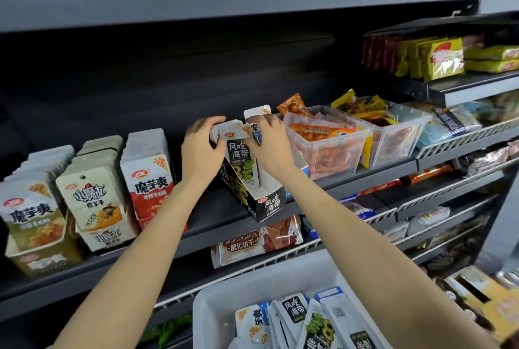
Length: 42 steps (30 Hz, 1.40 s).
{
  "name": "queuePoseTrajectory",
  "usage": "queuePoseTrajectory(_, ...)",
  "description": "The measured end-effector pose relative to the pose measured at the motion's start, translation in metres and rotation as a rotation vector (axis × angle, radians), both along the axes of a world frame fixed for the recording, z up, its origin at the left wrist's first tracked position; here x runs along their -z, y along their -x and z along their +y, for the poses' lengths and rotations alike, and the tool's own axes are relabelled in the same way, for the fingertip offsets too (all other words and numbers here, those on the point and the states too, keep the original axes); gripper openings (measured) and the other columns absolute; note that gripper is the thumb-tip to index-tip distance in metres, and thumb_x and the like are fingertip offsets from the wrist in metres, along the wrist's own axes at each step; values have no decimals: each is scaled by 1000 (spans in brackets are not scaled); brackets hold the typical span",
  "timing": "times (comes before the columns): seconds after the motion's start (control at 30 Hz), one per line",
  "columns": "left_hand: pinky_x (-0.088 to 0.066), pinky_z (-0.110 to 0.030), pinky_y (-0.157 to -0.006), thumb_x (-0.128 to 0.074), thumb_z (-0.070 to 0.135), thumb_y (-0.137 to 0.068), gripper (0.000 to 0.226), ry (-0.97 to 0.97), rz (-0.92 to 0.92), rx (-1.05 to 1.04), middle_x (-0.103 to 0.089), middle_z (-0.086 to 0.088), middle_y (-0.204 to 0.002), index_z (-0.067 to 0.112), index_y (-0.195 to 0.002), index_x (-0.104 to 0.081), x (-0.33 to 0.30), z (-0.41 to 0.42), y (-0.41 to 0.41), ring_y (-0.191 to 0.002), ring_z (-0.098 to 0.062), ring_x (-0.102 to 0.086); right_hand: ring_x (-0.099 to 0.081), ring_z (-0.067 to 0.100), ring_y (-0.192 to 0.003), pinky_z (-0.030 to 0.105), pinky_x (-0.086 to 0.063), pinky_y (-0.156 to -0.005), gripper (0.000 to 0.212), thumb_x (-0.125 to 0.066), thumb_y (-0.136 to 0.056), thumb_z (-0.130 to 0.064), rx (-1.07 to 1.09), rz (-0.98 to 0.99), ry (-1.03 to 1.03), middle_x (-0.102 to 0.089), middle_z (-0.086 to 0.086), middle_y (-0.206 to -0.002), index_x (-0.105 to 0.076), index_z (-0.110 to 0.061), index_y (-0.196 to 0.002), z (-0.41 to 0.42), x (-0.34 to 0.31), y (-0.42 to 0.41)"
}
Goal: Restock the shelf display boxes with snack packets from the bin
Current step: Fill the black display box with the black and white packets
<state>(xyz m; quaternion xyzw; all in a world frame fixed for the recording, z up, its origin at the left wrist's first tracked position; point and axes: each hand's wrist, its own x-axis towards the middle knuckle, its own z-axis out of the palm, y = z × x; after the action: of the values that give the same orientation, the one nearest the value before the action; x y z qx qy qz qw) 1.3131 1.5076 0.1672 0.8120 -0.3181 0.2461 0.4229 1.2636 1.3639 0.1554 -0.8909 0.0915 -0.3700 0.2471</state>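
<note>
Both hands grasp snack packets at the top of the black display box on the shelf.
Left hand (200,149) and right hand (271,143) pinch the white tops of packets (238,152) printed 风吃海带, standing in the display box (269,202) of the same label at the shelf's (207,208) front edge. Left: boxes marked 魔芋爽 (148,180). Below: white bin (213,309) with more packets; JIASHILI BISCUITS (241,244).

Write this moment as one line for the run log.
both hands: left hand, right hand hold packets | place: black display box | bin: packets left
</note>
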Motion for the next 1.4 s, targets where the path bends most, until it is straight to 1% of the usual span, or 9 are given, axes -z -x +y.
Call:
queuePoseTrajectory(0.23, -46, -26, -68, -47, 28, -92, 23, 222, -157, 98, -60, 14, -77, 17, -97, -66, 31, 25, 92, -76, -11, -59, -58, 8, -93, 19, -43, -83, 19, -56, -92, -17, -167, -298, -95, -64, -8, -99, -62, -13, -109, 18, 33, 112)
queuePoseTrajectory(0.4, -44, -28, -54, -47, 28, -93, 27, 161, -90, 153, -59, 12, -65, 13, -85, -67, 93, 46, 141, -59, -7, -56, -64, 9, -66, 26, -52, -64, 17, -54, -93, -25, -248, 23, -127, -69, -7, -75, -64, -15, -102, 20, 92, 181)
queuePoseTrajectory(0.53, -47, -20, -61, -55, 32, -87, 13, -170, 350, 139, -60, 22, -73, 27, -93, -66, 149, 57, 164, -65, 4, -57, -64, 14, -82, 34, -53, -78, 17, -54, -94, -19, -233, 582, -160, -66, -5, -89, -64, -17, -107, 10, 151, 199)
queuePoseTrajectory(0.63, -49, -20, -74, -60, 22, -87, 17, -410, 693, 205, -63, 16, -91, 28, -104, -63, 183, 59, 175, -82, -2, -59, -62, 20, -96, 39, -52, -83, 24, -50, -93, -12, -246, 754, -27, -67, -3, -105, -63, -23, -109, 1, 195, 210)
queuePoseTrajectory(0.73, -46, -19, -75, -63, 25, -84, 34, -636, 778, 245, -62, 10, -106, 25, -118, -58, 201, 55, 184, -93, -7, -58, -49, 17, -123, 30, -41, -99, 45, -52, -87, 1, -413, 859, 12, -55, -4, -132, -58, -23, -124, -9, 220, 216)
queuePoseTrajectory(0.9, -44, -30, -90, -66, 34, -83, 52, -786, 742, 266, -52, -1, -131, 20, -130, -49, 225, 43, 185, -111, -17, -53, -19, 14, -140, 33, -18, -115, 80, -73, -80, -17, -606, 1107, 135, -27, -5, -153, -30, -27, -146, -16, 226, 215)
queuePoseTrajectory(1.0, -44, -31, -85, -59, 38, -89, 42, -778, 748, 203, -55, -7, -126, 17, -125, -54, 232, 29, 182, -110, -22, -54, -29, 18, -129, 32, -27, -104, 72, -79, -73, -29, -553, 1078, 202, -40, -1, -140, -43, -23, -135, -17, 224, 209)
queuePoseTrajectory(1.17, -38, -29, -63, -55, 52, -88, 41, -752, 788, 21, -63, -10, -100, 12, -78, -56, 238, 6, 175, -85, -22, -57, -44, 16, -100, 30, -39, -81, 47, -77, -72, -42, -354, 858, 168, -58, -2, -104, -56, -22, -110, -27, 220, 214)
queuePoseTrajectory(1.4, -50, -33, -77, -73, 62, -65, 66, -660, 873, -36, -60, -1, -110, 15, -109, -60, 253, -7, 178, -103, -20, -58, -58, 17, -74, 25, -44, -64, 13, -68, -86, -30, -26, 497, -345, -65, 6, -87, -69, -21, -95, -42, 222, 230)
